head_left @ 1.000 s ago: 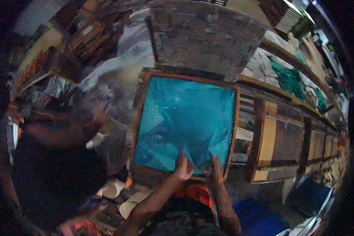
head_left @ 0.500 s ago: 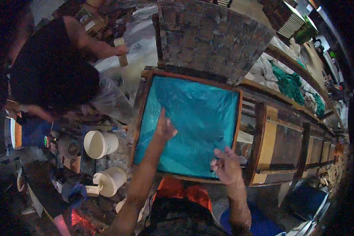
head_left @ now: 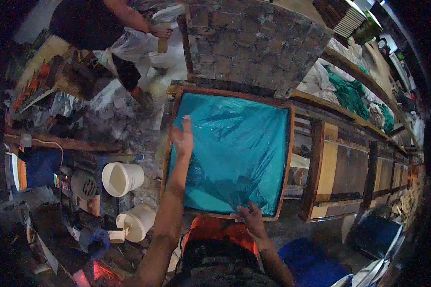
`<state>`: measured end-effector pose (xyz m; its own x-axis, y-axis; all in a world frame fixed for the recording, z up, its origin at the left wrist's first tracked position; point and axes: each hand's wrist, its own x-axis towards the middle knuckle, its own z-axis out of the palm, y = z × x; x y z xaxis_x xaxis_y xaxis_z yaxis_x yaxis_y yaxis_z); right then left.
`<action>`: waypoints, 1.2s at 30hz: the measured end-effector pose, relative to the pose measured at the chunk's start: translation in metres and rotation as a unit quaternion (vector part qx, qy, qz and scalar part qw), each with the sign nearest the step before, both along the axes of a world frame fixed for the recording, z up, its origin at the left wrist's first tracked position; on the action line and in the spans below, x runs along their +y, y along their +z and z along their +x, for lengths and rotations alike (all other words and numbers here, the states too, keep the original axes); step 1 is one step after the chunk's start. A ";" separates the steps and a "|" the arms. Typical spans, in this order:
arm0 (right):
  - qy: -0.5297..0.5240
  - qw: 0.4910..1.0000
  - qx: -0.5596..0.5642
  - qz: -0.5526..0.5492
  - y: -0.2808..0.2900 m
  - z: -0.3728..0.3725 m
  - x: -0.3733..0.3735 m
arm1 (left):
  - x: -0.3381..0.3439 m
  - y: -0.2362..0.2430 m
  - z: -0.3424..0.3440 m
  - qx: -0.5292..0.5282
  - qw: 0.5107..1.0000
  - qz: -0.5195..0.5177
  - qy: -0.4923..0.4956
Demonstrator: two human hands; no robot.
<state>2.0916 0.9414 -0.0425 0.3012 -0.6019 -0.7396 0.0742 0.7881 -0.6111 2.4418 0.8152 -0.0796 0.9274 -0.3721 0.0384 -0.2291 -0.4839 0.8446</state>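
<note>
A teal plastic sheet (head_left: 230, 153) lies inside a square wooden frame (head_left: 288, 148) in front of me. Over its left side, my left hand (head_left: 183, 139) is open with the fingers stretched toward the far edge; whether it presses on the sheet, I cannot tell. At the near edge of the frame, my right hand (head_left: 250, 214) has its fingers closed on the sheet. Wrinkles spread from that spot across the plastic.
A tall patchy board (head_left: 258, 48) stands beyond the frame. More wooden frames (head_left: 342, 172) line up to the right. Two white buckets (head_left: 123, 179) sit at left. Another person's hand (head_left: 163, 32) holds a small wooden block (head_left: 163, 44) at the far left.
My right hand has moved left and nearer, closing on the sheet's near edge. My left hand has shifted slightly left and away. The other person has moved farther off.
</note>
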 end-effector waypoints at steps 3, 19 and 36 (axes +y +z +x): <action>0.056 0.996 0.069 -0.009 -0.003 -0.012 -0.005 | 0.001 0.029 0.021 0.389 0.918 0.012 0.079; 0.230 0.952 0.153 -0.134 -0.030 -0.058 0.008 | 0.068 0.001 0.018 0.101 0.984 0.075 -0.124; 0.424 0.744 0.338 -0.390 0.074 -0.034 -0.143 | 0.198 -0.079 -0.253 0.511 0.711 -0.117 -0.469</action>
<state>2.0580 0.7984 0.0318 0.5349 -0.7328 -0.4206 -0.7803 -0.2376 -0.5785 2.1889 1.0128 -0.1584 -0.1348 -0.9397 -0.3144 0.4326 -0.3412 0.8345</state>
